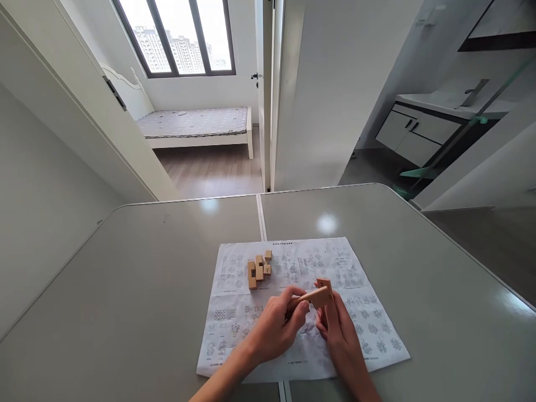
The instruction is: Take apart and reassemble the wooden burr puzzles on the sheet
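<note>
My left hand is closed around a notched wooden puzzle piece, which points to the right. Upright in the fingers of my right hand is another wooden puzzle piece, with a dark mark near its top. The two pieces meet or overlap between my hands; whether they interlock I cannot tell. Below them lies a creased instruction sheet printed with small diagrams. On its upper left part, a long notched wooden block rests beside a second notched block and two small wooden blocks.
The sheet lies on a grey table with a pale seam down its middle and rounded far corners. Beyond it are a door, a bed under a window, and a washbasin cabinet at the right.
</note>
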`<state>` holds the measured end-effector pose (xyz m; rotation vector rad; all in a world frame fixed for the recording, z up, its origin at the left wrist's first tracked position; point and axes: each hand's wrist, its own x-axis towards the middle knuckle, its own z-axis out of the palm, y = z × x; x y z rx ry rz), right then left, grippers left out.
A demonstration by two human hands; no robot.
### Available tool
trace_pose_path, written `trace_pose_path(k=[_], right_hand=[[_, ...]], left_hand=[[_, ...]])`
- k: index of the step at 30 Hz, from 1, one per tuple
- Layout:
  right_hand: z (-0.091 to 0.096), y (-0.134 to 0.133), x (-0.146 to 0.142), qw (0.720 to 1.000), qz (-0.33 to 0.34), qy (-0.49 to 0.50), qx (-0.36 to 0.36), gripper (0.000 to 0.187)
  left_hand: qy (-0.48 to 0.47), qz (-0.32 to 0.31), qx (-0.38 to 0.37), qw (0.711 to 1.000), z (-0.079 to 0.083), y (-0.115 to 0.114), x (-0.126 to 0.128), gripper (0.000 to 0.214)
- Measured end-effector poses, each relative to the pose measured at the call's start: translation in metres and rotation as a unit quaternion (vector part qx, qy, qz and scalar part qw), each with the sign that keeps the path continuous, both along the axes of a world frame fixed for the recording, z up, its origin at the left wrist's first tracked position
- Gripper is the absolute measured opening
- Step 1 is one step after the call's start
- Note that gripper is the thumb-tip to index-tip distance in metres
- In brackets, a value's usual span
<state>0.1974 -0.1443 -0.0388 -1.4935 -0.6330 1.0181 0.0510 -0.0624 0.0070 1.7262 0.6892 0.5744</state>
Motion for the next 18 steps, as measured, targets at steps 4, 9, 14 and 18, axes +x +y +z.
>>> trace_pose_path(k=[4, 9, 14, 18], right_hand=[[-0.0077, -0.0071, -0.0045, 1.000, 0.003, -0.022, 0.007, 0.065], [-0.0061, -0.0082, -0.0082, 0.999, -0.031, -0.018, 0.025, 0.060], [-0.0030, -0.0073, -0.0085, 0.998, -0.037, -0.012, 0.040, 0.056], [-0.0046, -0.0074, -0.0064, 0.999, -0.032, -0.019, 0.030, 0.059]], left_hand=[[0.007, 0.002, 0.014, 1.000, -0.0013, -0.0046, -0.0042, 0.030], [0.010, 0.011, 0.020, 1.000, -0.0042, -0.0051, -0.0065, 0.033], [0.016, 0.023, 0.034, 0.999, -0.0018, -0.0051, -0.0051, 0.030], [0.024, 0.023, 0.050, 0.998, 0.0017, -0.0056, -0.0040, 0.026]])
